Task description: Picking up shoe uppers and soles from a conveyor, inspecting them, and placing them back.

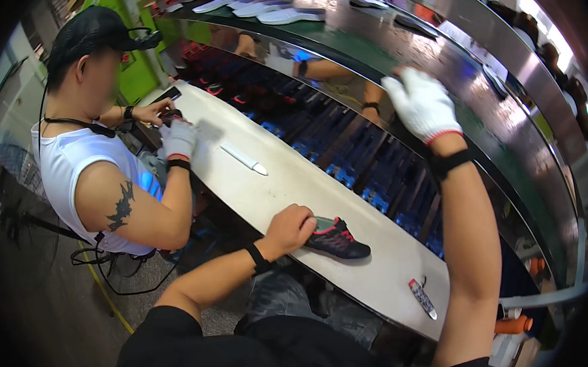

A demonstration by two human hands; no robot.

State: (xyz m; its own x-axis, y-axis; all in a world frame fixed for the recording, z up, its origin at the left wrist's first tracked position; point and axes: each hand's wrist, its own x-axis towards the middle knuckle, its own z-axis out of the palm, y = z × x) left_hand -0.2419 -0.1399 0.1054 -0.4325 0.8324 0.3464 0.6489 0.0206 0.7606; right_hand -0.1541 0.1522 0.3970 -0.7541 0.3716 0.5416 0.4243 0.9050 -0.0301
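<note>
Far left, co-worker (88,159): white sleeveless top, black cap; fingers closed about a small dark item, probably held near the body for close handling.

Upper left to centre, white shoe soles (288,17): laid side by side on a green shelf (359,34), seemingly to keep them separate.

Left of centre, white flat-handled tool (241,157): lying on the pale bench (294,187).

Centre, left hand (289,231): bare; fingers curled, pinching the heel collar of the shoe, fingertips partly hidden; likely a steadying hold.

Centre, black sneaker (341,244), pink laces: sole down on the bench, toe rightward, heel within the grip.

Upper right, right hand (425,105): white knit glove, before the shelf edge; thumb apart, other fingertips foreshortened; contact cannot be told.

Lower right, patterned red-ended tool (423,299): on the bench, apart from the sneaker.
</note>
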